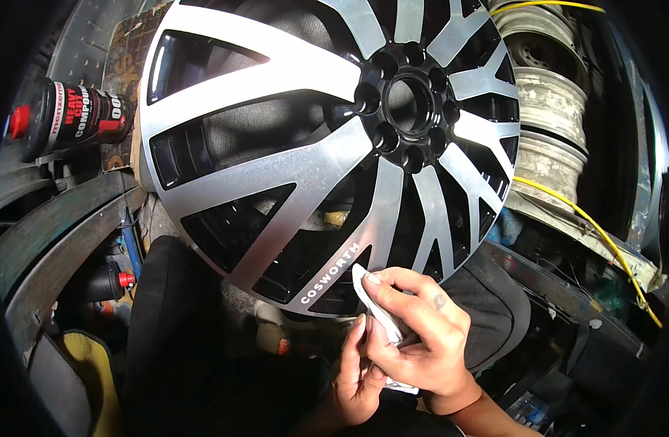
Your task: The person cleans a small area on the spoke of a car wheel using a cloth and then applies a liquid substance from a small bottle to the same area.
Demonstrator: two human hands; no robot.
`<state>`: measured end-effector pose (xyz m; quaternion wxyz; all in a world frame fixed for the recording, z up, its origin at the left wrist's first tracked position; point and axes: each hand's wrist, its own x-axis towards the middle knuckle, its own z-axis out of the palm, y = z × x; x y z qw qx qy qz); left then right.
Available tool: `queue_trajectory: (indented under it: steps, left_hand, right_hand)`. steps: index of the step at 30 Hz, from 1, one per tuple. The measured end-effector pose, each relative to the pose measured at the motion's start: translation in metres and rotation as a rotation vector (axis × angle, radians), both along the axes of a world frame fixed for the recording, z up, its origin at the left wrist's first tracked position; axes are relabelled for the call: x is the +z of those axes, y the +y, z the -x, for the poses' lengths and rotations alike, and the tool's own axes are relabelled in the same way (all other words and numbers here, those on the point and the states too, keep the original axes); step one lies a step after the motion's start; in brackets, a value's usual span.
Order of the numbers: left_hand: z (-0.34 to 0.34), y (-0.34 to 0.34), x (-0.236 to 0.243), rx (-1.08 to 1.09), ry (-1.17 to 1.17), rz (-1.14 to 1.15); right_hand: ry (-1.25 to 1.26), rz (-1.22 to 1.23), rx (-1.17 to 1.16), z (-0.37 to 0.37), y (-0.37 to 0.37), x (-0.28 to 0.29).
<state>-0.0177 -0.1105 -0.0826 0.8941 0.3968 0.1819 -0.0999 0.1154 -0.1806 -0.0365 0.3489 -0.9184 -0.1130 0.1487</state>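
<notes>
A large alloy wheel rim (327,156) with machined silver spokes and black recesses fills the upper middle of the head view. One spoke near its lower edge carries white lettering. My right hand (429,331) is closed round a folded white cloth (378,309), thumb and fingers pinching it. The cloth's upper tip lies right by the lettered spoke; whether it presses on the metal I cannot tell. Just left of it, my left hand (357,375) has its fingertips closed on the lower part of the same cloth. Part of the cloth is hidden between my hands.
At the left stands a black bottle with a red cap (94,120); another red-capped bottle (105,282) lies lower down. Worn bare wheels (545,131) are stacked at the right. A yellow hose (596,226) runs past them. My dark-clad knees are under the rim.
</notes>
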Motion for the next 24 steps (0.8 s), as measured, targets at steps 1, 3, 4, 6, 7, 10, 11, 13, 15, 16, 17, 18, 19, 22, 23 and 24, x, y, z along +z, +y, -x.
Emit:
queue_trajectory:
  steps: [1,3,4,6,7,10,11,13,15,16,17,18,19,22,23,24]
  left_hand:
    - [0.001,-0.002,-0.001,0.026,-0.009,-0.027]
    - [0.002,-0.003,-0.004,0.050,-0.015,-0.050]
    - [0.002,-0.002,-0.005,0.022,-0.015,-0.092]
    - [0.001,-0.001,-0.005,-0.007,-0.015,-0.130]
    - [0.000,-0.002,-0.005,0.008,-0.044,-0.121]
    - [-0.006,0.000,-0.003,0.004,-0.147,-0.179]
    - [-0.004,0.000,-0.004,0.017,-0.186,-0.219]
    - [-0.003,0.000,-0.007,0.045,-0.247,-0.227]
    - [-0.002,-0.001,-0.004,0.037,-0.212,-0.218]
    - [-0.002,-0.002,-0.003,0.031,-0.175,-0.215]
    - [-0.004,0.000,-0.003,0.027,-0.173,-0.218]
    - [-0.008,0.001,-0.004,0.019,-0.169,-0.238]
    - [-0.009,0.002,-0.005,0.010,-0.165,-0.256]
    - [-0.004,-0.001,-0.004,-0.005,-0.140,-0.244]
    - [0.002,-0.002,-0.006,-0.007,-0.137,-0.248]
    - [0.009,-0.006,-0.010,-0.011,-0.115,-0.180]
  right_hand:
    - [-0.002,-0.003,-0.001,0.000,0.001,0.000]
    - [0.012,0.010,0.001,-0.001,0.001,-0.001]
    - [0.024,0.021,0.004,-0.001,0.001,-0.001]
    - [0.018,0.049,0.017,-0.001,0.002,0.003]
    - [0.011,0.075,0.030,-0.001,0.002,0.005]
    - [-0.049,0.053,0.107,-0.001,-0.009,0.008]
    - [-0.014,0.097,0.130,-0.002,-0.008,0.014]
    - [0.013,0.058,0.115,0.001,-0.008,0.011]
    - [0.023,0.047,0.100,0.000,-0.008,0.011]
    - [0.020,0.051,0.096,-0.001,-0.008,0.009]
    - [0.025,0.028,0.081,-0.001,-0.008,0.004]
    - [0.030,0.006,0.065,0.000,-0.007,0.000]
    - [0.030,-0.019,0.035,-0.001,-0.003,-0.002]
    - [0.055,-0.035,-0.006,-0.003,-0.003,0.002]
    - [0.058,-0.039,-0.007,-0.003,-0.003,0.001]
    - [0.029,-0.035,0.029,-0.003,-0.005,-0.002]
